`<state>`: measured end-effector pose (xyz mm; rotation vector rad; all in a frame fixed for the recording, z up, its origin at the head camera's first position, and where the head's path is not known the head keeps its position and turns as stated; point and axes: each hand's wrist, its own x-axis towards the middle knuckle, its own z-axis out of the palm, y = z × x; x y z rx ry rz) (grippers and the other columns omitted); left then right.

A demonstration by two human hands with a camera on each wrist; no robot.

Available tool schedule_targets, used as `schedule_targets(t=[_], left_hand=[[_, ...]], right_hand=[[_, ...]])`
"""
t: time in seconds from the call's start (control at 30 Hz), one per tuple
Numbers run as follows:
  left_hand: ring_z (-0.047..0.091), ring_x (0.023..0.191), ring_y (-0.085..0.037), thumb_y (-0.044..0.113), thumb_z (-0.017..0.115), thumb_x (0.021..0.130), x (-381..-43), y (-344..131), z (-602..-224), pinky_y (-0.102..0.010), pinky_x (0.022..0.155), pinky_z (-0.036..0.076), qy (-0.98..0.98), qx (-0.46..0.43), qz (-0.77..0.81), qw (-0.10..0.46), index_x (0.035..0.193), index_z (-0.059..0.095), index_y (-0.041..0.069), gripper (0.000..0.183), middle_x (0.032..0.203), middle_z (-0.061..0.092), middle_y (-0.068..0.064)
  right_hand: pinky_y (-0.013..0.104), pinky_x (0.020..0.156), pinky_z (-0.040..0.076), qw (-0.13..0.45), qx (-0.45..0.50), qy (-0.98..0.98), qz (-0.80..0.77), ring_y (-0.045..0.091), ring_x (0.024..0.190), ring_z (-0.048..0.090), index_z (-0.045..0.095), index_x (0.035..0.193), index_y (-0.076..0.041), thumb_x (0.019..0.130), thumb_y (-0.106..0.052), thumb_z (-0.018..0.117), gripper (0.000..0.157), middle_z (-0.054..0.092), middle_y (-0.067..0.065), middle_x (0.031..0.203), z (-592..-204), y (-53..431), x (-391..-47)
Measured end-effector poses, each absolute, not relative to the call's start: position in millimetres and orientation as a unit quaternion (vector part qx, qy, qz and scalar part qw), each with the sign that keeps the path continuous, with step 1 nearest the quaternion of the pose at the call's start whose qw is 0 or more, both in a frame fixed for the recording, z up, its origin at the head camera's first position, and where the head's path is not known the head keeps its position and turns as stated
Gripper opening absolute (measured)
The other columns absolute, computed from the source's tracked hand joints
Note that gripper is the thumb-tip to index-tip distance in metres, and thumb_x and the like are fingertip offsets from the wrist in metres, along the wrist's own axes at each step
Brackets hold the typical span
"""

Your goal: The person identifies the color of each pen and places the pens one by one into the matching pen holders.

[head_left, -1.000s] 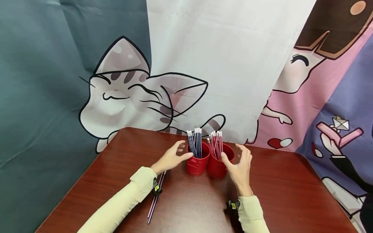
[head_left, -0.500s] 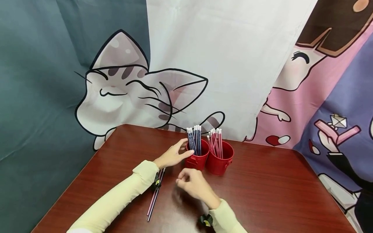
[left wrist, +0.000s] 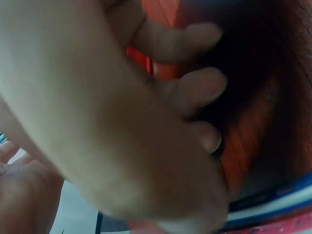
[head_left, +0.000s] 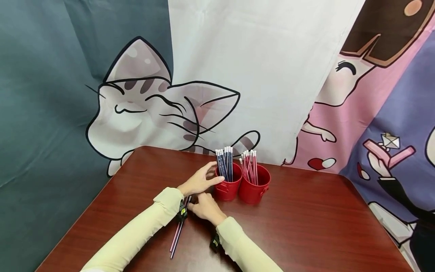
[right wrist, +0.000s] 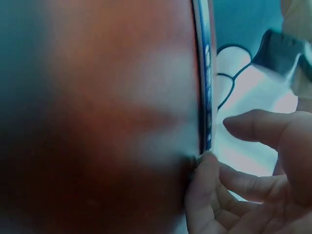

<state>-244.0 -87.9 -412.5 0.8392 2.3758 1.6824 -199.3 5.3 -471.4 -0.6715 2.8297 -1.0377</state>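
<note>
Two red buckets stand side by side on the table. Dark blue pencils (head_left: 226, 165) stand in the left bucket (head_left: 227, 192), pink ones (head_left: 250, 169) in the right bucket (head_left: 250, 194). My left hand (head_left: 198, 182) is curved beside the left bucket, thumb across its front rim and fingers at its left side. Below that wrist a dark blue pencil (head_left: 178, 238) and a pink pencil (head_left: 175, 238) lie on the tabletop, partly hidden. At their far end my right hand (head_left: 207, 207) reaches in. The right wrist view shows its fingertips at the blue pencil's (right wrist: 208, 87) end, thumb apart.
The reddish-brown table (head_left: 306, 223) ends at a cloth backdrop (head_left: 272, 75) printed with a cartoon cat and figures. My left forearm (head_left: 136, 230) passes over the lying pencils. Each wrist wears a dark camera strap.
My right hand has left the right bucket's side and swung left and down to the lying pencils. My left hand has shifted slightly closer round the left bucket.
</note>
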Motion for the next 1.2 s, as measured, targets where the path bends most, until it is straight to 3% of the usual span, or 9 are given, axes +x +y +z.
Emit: schedule_targets(t=[0.1,0.23,0.37,0.53,0.6,0.73,0.9,1.1,1.2], left_hand=[[0.045,0.120,-0.035,0.017,0.061,0.088,-246,-88,-415,-0.047,0.103,0.033,0.781,0.279,0.556,0.052,0.136,0.033,-0.002,0.059,0.131,0.045,-0.023],[0.047,0.119,-0.033,0.018,0.062,0.087,-254,-87,-428,-0.047,0.102,0.034,0.780,0.274,0.561,0.043,0.136,0.035,0.001,0.059,0.130,0.047,-0.021],[0.048,0.118,-0.029,0.021,0.064,0.086,-261,-85,-442,-0.044,0.102,0.035,0.782,0.268,0.562,0.031,0.136,0.037,0.008,0.058,0.130,0.049,-0.015],[0.049,0.117,-0.021,0.028,0.065,0.085,-262,-86,-447,-0.038,0.102,0.037,0.786,0.253,0.564,0.032,0.135,0.038,0.016,0.058,0.128,0.050,-0.006],[0.049,0.117,-0.021,0.030,0.066,0.084,-262,-87,-447,-0.040,0.102,0.037,0.786,0.248,0.566,0.034,0.135,0.038,0.018,0.058,0.128,0.050,-0.005],[0.048,0.119,-0.024,0.033,0.065,0.084,-261,-88,-447,-0.042,0.101,0.037,0.787,0.239,0.567,0.047,0.135,0.037,0.018,0.060,0.130,0.048,-0.006],[0.046,0.120,-0.030,0.029,0.066,0.084,-258,-87,-445,-0.044,0.094,0.044,0.770,0.213,0.597,0.074,0.137,0.036,0.017,0.062,0.133,0.045,-0.012],[0.045,0.120,-0.034,0.024,0.068,0.083,-255,-84,-443,-0.044,0.087,0.048,0.732,0.189,0.646,0.105,0.138,0.033,0.015,0.066,0.132,0.043,-0.017],[0.046,0.120,-0.032,0.022,0.067,0.084,-254,-83,-442,-0.042,0.087,0.049,0.727,0.189,0.650,0.110,0.138,0.033,0.016,0.065,0.132,0.044,-0.015]], right_hand=[[0.037,0.070,0.049,0.028,-0.188,0.932,-0.308,0.023,0.087,0.061,0.061,0.109,-0.008,0.075,-0.032,0.071,0.043,0.064,0.012,0.101,-469,1,-203],[0.043,0.071,0.049,0.046,-0.156,0.946,-0.279,0.030,0.093,0.060,0.060,0.110,-0.008,0.072,-0.033,0.073,0.047,0.062,0.015,0.109,-464,-3,-203],[0.040,0.065,0.049,0.048,-0.141,0.955,-0.258,0.028,0.084,0.061,0.063,0.101,-0.004,0.067,-0.025,0.075,0.041,0.064,0.015,0.098,-458,0,-199],[0.030,0.045,0.043,0.065,-0.149,0.962,-0.221,0.018,0.053,0.054,0.059,0.063,-0.007,0.065,-0.012,0.069,0.011,0.057,0.006,0.060,-449,11,-190],[0.028,0.041,0.040,0.072,-0.155,0.962,-0.211,0.017,0.046,0.048,0.053,0.053,-0.010,0.065,-0.007,0.064,0.017,0.050,0.003,0.051,-446,16,-186],[0.032,0.041,0.039,0.073,-0.146,0.968,-0.188,0.016,0.047,0.045,0.048,0.051,-0.012,0.066,-0.002,0.058,0.021,0.048,0.002,0.052,-443,26,-178],[0.036,0.045,0.040,0.080,-0.131,0.973,-0.175,0.018,0.052,0.047,0.049,0.056,-0.013,0.066,-0.005,0.062,0.018,0.051,0.003,0.057,-442,37,-172],[0.028,0.042,0.035,0.090,-0.180,0.959,-0.198,0.013,0.047,0.037,0.048,0.050,-0.013,0.065,-0.009,0.067,0.024,0.043,-0.004,0.047,-436,57,-167],[0.024,0.046,0.037,0.085,-0.208,0.949,-0.220,0.010,0.049,0.040,0.052,0.054,-0.013,0.066,-0.011,0.070,0.021,0.045,-0.006,0.050,-428,70,-166]])
